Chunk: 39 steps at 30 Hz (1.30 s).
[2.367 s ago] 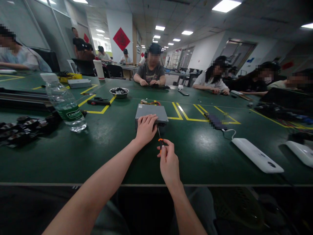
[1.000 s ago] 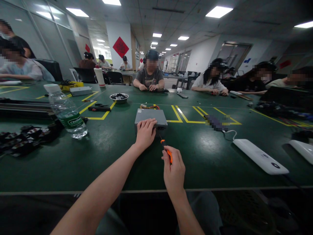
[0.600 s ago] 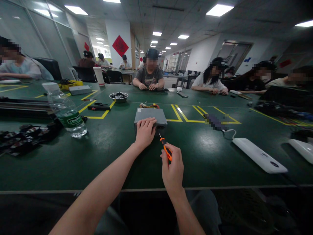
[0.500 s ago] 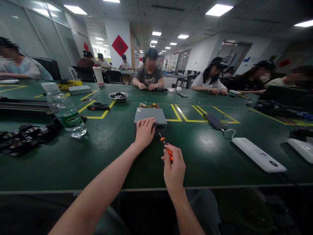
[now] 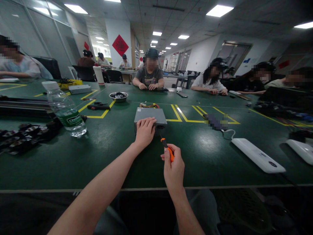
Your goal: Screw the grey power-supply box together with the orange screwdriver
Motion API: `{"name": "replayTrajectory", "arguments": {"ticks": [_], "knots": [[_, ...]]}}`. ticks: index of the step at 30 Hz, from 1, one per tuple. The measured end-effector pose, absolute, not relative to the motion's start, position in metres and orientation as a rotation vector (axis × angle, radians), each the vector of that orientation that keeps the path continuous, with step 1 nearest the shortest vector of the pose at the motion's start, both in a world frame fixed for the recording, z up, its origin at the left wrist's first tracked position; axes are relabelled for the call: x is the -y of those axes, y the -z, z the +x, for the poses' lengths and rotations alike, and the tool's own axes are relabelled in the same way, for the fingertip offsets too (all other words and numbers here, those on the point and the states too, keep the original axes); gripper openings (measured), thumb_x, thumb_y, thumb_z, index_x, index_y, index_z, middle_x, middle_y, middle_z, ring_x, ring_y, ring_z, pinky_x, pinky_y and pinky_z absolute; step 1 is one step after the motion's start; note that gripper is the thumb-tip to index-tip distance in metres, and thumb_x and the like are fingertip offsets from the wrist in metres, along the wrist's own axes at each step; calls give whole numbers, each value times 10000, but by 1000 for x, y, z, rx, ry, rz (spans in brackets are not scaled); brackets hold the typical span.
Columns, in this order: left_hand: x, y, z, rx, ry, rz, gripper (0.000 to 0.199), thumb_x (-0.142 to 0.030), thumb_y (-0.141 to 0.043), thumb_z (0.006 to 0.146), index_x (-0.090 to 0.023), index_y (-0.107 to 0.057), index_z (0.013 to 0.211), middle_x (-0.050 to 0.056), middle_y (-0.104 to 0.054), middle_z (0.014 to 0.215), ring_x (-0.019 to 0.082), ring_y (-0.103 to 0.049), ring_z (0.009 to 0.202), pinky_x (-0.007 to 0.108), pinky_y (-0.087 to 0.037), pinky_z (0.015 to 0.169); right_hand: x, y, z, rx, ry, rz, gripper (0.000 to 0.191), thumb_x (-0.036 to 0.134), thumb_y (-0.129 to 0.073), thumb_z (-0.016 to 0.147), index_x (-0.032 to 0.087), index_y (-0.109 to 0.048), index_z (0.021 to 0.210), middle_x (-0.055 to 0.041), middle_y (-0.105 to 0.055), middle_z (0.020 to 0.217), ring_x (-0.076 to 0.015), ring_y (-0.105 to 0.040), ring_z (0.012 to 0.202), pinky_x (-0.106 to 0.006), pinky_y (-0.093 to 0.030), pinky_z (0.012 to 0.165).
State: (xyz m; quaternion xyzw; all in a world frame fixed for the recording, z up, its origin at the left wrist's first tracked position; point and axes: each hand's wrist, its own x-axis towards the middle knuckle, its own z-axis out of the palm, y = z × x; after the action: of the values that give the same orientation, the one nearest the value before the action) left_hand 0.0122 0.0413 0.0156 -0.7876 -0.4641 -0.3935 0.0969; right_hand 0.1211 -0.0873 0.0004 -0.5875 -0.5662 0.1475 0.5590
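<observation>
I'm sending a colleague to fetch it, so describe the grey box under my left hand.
On the big green table, right in front of you, your left hand rests on a flat-topped grey metal box. Unlike the other grey box, farther off to the left beside a yellow item, it shows red and yellow wires at its far edge.

Two grey metal boxes are resting on the green table (image 5: 97, 163): one nearer box (image 5: 150, 114) and one farther box (image 5: 80, 89). The wearer is using two hands, one left hand (image 5: 144, 130) and one right hand (image 5: 174, 166), and one screwdriver (image 5: 164, 143). One plastic bottle (image 5: 69, 112), one metal bowl (image 5: 118, 100) and one pale cup (image 5: 99, 76) are standing, while two white devices (image 5: 256, 154) are lying rightward.
</observation>
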Motion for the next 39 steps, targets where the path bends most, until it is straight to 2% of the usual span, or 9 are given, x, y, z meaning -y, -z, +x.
{"name": "replayTrajectory", "arguments": {"ticks": [3, 7, 9, 13, 19, 28, 39], "knots": [[-41, -16, 12, 1378, 1167, -2336, 285, -189, -407, 872, -239, -510, 1133, 21, -558, 1237, 193, -444, 1169, 387, -274, 980, 88, -2, 121, 1363, -407, -1413, 262, 364, -357, 905, 189, -493, 1045, -48, -612, 882, -138, -612, 664, -311, -513, 652], [-41, -16, 13, 1385, 1174, -2335, 287, -188, -413, 869, -239, -511, 1134, 22, -560, 1235, 191, -442, 1170, 384, -278, 979, 85, -4, 119, 1422, -296, -1396, 222, 331, -444, 864, 196, -497, 1032, -70, -587, 988, -186, -598, 884, -344, -500, 764], [-41, -16, 12, 1385, 1175, -2333, 285, -192, -419, 867, -239, -511, 1132, 20, -560, 1235, 190, -443, 1169, 381, -276, 982, 84, -4, 118, 1453, -253, -1398, 212, 271, -471, 836, 195, -491, 1033, -75, -570, 1007, -195, -582, 927, -342, -496, 776], [-41, -17, 12, 1379, 1159, -2339, 287, -194, -424, 863, -240, -509, 1134, 20, -557, 1237, 194, -443, 1165, 384, -275, 981, 83, -3, 118, 1454, -257, -1400, 233, 218, -450, 827, 196, -480, 1057, -81, -562, 1025, -191, -579, 927, -344, -490, 785], [-40, -17, 12, 1381, 1154, -2339, 283, -188, -407, 871, -234, -509, 1130, 24, -557, 1235, 198, -443, 1164, 386, -278, 974, 86, -3, 119, 1383, -316, -1413, 235, 306, -431, 865, 191, -481, 1064, -74, -592, 995, -184, -592, 869, -341, -479, 769], [-40, -17, 12, 1391, 1161, -2340, 287, -187, -411, 868, -243, -511, 1130, 18, -556, 1239, 195, -442, 1169, 387, -272, 979, 90, -5, 120, 1339, -291, -1456, 249, 345, -434, 859, 188, -499, 1040, -62, -616, 930, -182, -607, 785, -315, -471, 697], [-39, -18, 11, 1374, 1177, -2346, 313, -160, -399, 855, -238, -511, 1138, 21, -557, 1239, 187, -442, 1172, 386, -265, 993, 86, -4, 119, 1426, -287, -1442, 230, 307, -414, 872, 189, -473, 1060, -76, -600, 980, -189, -607, 852, -337, -489, 738]]}}
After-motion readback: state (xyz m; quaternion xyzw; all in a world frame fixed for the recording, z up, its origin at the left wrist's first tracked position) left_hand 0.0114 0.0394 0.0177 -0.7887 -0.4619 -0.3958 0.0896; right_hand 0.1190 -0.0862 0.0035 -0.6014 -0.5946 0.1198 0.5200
